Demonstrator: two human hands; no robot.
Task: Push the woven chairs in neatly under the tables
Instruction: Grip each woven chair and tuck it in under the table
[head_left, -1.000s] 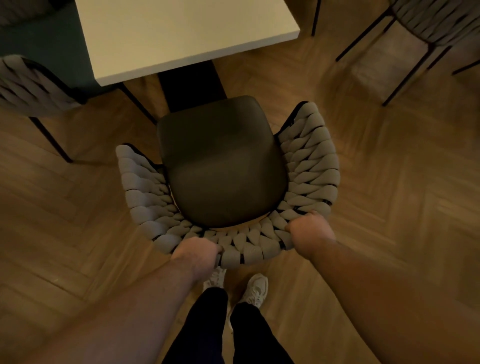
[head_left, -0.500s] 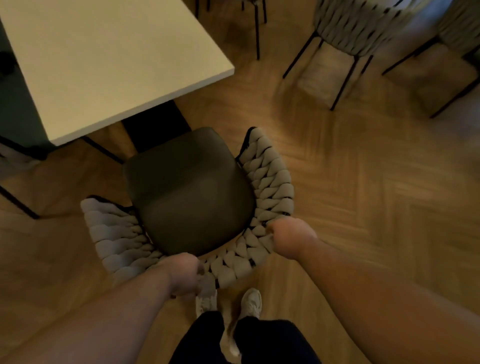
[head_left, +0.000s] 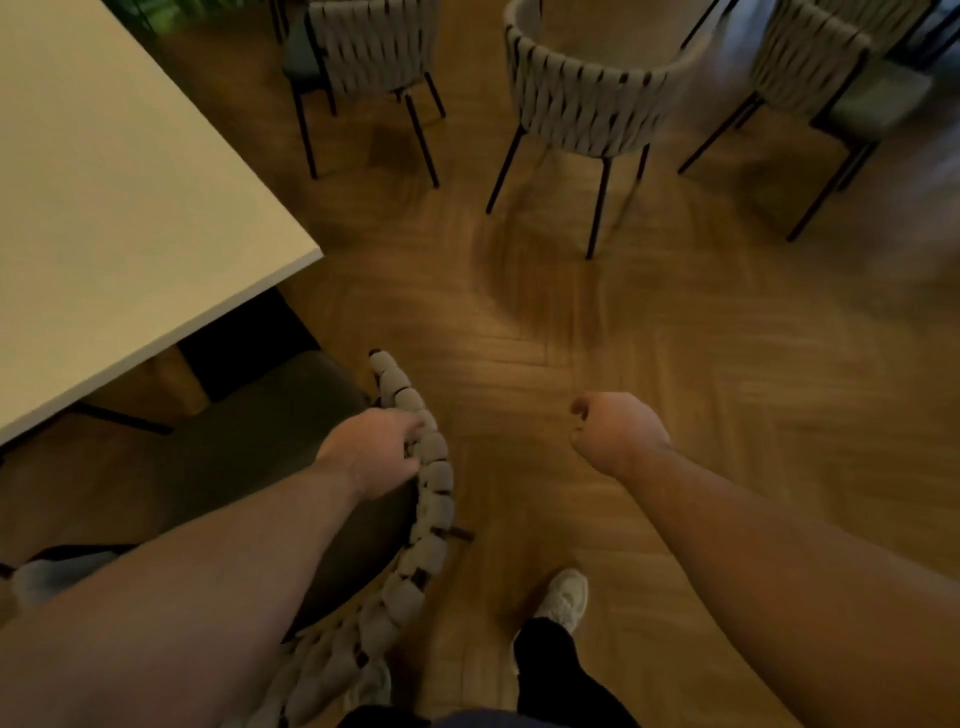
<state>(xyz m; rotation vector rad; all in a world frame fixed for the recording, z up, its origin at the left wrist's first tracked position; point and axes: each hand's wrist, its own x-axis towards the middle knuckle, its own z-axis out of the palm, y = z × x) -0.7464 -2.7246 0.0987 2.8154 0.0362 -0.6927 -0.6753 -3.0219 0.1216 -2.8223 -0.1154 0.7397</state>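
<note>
White tabletop fills the upper left, with a dark pedestal under its near edge. The nearest woven chair is low left by that table. Its dark seat cushion faces the pedestal, just short of the table edge, and nearly all of it shows clear of the top. My left hand is on the chair's right-side woven rim, fingers bent together over the straps and gripping. I can't see the thumb.

Behind, at top, is a second woven chair with black legs, near the table's far side. My white sneaker and dark trouser leg are at bottom centre. A third woven chair is at top centre, its curved back toward me.

My right hand is apart from the near chair, over the herringbone wood floor. Its fingers are curled into a loose fist holding nothing. A fourth woven chair is at top right, blurred.
</note>
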